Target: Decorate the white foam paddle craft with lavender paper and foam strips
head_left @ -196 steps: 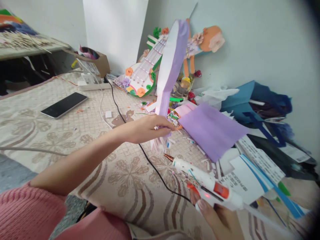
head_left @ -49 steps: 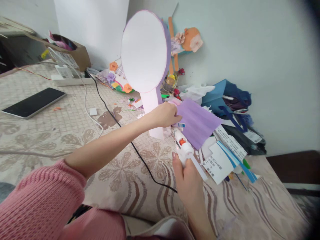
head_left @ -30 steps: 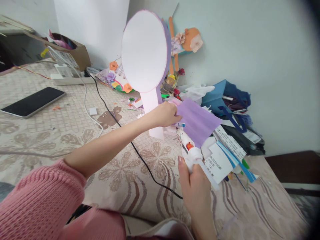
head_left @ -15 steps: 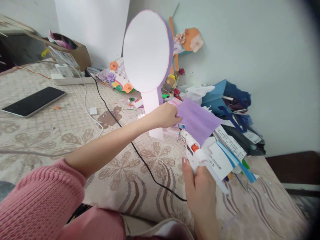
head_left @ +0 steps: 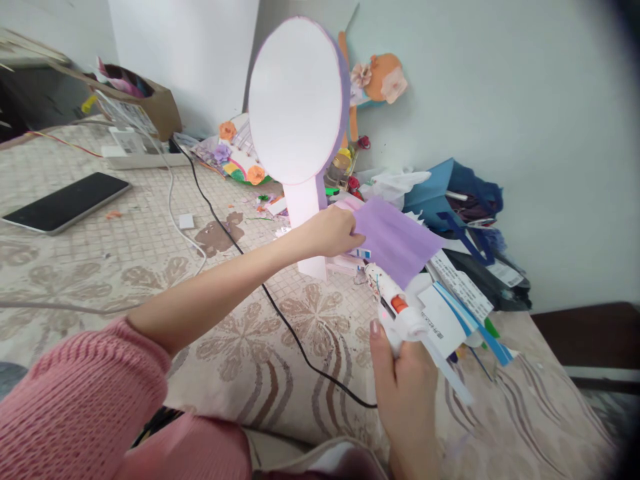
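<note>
My right hand (head_left: 407,393) is wrapped round the handle of a white hot glue gun (head_left: 397,307). The gun has an orange part on its side, and a pale glue stick (head_left: 450,373) sticks out at the back. Its nozzle points up and left, below my left hand (head_left: 343,230). That hand is closed, fingers curled, in front of the stem of a white paddle-shaped stand (head_left: 300,100) with purple edges; what its fingers hold is hidden. A purple sheet (head_left: 397,233) lies just right of my left hand. Pale pink strips (head_left: 345,263) show under it, by the stand's foot.
A tablet (head_left: 67,202) lies at the left near a power strip (head_left: 145,160) and a cardboard box (head_left: 157,107). A black cord (head_left: 280,313) crosses the patterned tablecloth. Printed card scraps (head_left: 443,320) and a blue bag (head_left: 445,190) crowd the right side.
My right hand has drawn the glue gun slightly down and right, away from the stand's foot. My left hand has stayed in place. The round head of the stand has shifted slightly right.
</note>
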Demonstrator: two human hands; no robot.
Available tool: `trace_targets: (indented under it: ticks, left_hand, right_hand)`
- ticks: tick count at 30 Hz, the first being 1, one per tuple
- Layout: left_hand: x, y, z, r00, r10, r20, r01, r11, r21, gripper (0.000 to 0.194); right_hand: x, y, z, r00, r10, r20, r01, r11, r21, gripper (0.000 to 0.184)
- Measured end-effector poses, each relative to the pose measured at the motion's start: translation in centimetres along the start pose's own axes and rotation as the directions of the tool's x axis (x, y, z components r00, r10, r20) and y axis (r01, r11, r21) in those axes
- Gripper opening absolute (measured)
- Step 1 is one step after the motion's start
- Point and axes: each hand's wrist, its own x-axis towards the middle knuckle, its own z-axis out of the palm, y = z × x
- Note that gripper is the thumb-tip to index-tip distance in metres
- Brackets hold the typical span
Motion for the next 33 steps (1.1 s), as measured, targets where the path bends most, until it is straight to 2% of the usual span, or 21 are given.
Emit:
trace_targets:
  ticks: [7,11,20,28,33]
  left_hand:
    - [-0.1,0.1,-0.2,0.999,0.002,0.036,-0.001,1.0,-0.009,0.035]
    - [0.0,-0.1,0.1,0.999,0.031,0.018,-0.031,1.0,0.0,0.035]
    - [-0.2,-0.1,0.1,0.999,0.033,0.017,-0.033,0.999,0.008,0.033]
    - [-0.1,-0.2,0.2,0.999,0.044,0.016,-0.044,0.999,0.007,0.034]
    - [-0.2,-0.3,-0.1,0.998,0.047,0.035,-0.047,0.999,-0.013,0.033]
  right_hand:
    - [0.0,-0.2,-0.1,0.999,0.038,0.026,-0.038,0.999,0.019,0.043]
    - [0.0,-0.3,-0.1,0.999,0.022,0.042,-0.023,0.999,0.029,0.04]
    - [-0.4,-0.2,-0.4,0.999,0.045,0.026,-0.045,0.999,0.014,0.04]
    - [-1.2,0.0,-0.5,0.998,0.054,-0.011,-0.054,0.997,0.055,0.042]
    - [-1.3,-0.1,-0.6,0.997,0.079,0.009,-0.08,0.992,0.097,0.042]
